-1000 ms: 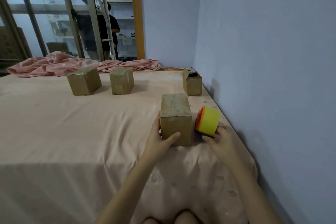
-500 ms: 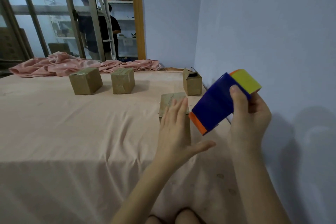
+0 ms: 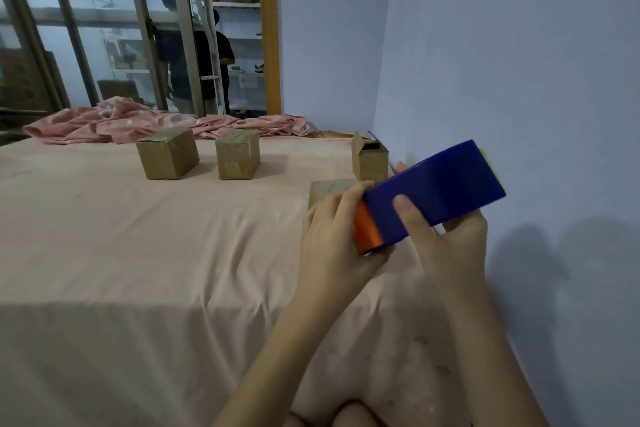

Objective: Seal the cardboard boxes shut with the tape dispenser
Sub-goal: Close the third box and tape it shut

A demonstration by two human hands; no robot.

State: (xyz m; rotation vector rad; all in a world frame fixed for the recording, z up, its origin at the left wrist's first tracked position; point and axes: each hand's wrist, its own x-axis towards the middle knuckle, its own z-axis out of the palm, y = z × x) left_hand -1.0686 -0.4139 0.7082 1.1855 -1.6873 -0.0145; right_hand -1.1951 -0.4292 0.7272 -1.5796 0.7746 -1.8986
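Note:
I hold a blue tape dispenser (image 3: 436,189) with an orange end and a yellow far end in the air over the near right of the bed. My right hand (image 3: 446,246) grips its blue body from below, thumb on top. My left hand (image 3: 332,243) curls round the orange end. Behind my left hand a cardboard box (image 3: 327,192) stands on the sheet, mostly hidden. Farther back by the wall is a box with raised flaps (image 3: 370,163). Two taped boxes (image 3: 168,153) (image 3: 238,154) stand side by side at the far middle.
The pink sheet (image 3: 138,253) covers the whole surface. A crumpled pink cloth (image 3: 138,121) lies along the far edge. The blue wall (image 3: 519,80) runs close on the right. Two people stand behind the glass partition (image 3: 104,28) at the back.
My right hand picked the dispenser up from the sheet beside the near box and raised it. My left hand left that box and now grips the dispenser's orange end.

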